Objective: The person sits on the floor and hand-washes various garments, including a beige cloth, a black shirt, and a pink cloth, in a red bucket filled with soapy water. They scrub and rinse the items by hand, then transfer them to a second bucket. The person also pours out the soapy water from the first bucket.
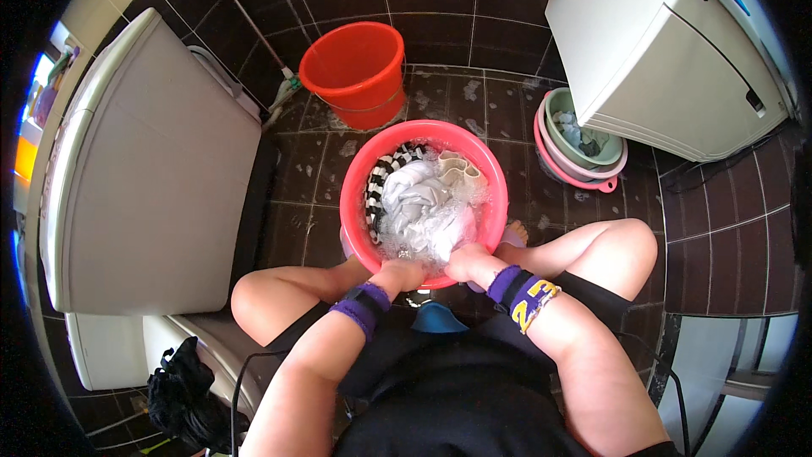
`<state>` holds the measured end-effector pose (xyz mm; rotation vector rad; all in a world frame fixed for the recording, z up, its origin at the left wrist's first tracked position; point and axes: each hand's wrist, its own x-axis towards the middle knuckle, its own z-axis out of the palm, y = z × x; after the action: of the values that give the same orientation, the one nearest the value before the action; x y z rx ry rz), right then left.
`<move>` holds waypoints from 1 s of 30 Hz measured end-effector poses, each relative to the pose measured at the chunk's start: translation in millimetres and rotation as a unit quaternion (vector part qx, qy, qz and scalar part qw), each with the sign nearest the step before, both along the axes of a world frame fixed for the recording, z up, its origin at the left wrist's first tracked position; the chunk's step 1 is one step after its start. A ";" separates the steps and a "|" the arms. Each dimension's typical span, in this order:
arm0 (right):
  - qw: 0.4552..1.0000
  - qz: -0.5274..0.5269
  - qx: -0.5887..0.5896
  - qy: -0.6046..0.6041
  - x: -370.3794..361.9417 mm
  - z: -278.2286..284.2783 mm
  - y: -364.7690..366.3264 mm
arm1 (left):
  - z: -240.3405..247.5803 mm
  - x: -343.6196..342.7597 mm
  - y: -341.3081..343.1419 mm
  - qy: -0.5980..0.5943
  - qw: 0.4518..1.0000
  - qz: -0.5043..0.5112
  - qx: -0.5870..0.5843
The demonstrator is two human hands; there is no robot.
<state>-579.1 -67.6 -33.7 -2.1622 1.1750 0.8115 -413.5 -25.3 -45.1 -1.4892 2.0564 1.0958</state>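
Note:
A round pink basin (497,173) stands on the floor between my bent legs, holding foamy water and wet laundry. White clothes (419,199) lie bunched in its middle. A black-and-white striped cloth (376,186) curves along the left side, and a cream-coloured cloth (457,167) sits at the far right. My left hand (403,272) reaches over the near rim into the suds. Close beside it, my right hand (467,262) dips in at the near edge of the white clothes. Foam and cloth hide the fingers of both hands.
Behind the basin on the left stands a red bucket (359,76). Stacked basins (622,171) with some cloth inside sit at the right, below a white cabinet-like appliance (668,76). A large whitish appliance (161,178) flanks me on the left. The tiled floor (292,178) has wet patches.

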 end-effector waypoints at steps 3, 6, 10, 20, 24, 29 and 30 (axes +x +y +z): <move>1.000 0.022 -0.002 -0.004 -5.6 -0.5 13.8 | -15.2 -4.0 17.6 -0.024 0.999 0.029 0.013; 0.999 0.028 -0.009 -0.016 -12.0 1.3 25.2 | -19.4 -7.5 32.5 -0.001 1.000 0.026 0.000; 0.996 0.038 -0.018 -0.080 -31.1 -22.1 28.8 | -3.3 -11.2 33.3 0.050 0.998 0.019 -0.011; 0.927 -0.042 -0.236 -0.289 0.2 49.4 -88.0 | 29.6 60.6 -63.2 0.059 0.901 0.242 -0.355; 0.940 -0.138 -0.203 -0.237 -1.7 32.5 -112.4 | 9.9 47.7 -79.2 0.102 0.949 0.234 -0.186; 0.958 -0.028 -0.187 -0.218 -5.3 14.5 -98.9 | 15.1 32.0 -52.7 0.058 0.980 0.073 -0.175; 0.983 -0.005 -0.096 -0.155 -3.6 25.8 -95.6 | 14.9 30.2 -47.8 0.049 0.984 0.046 -0.166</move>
<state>-582.7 -163.3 -7.9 -2.3296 1.1382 0.3493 -383.3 -73.1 -30.1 -1.7332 2.3501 0.9056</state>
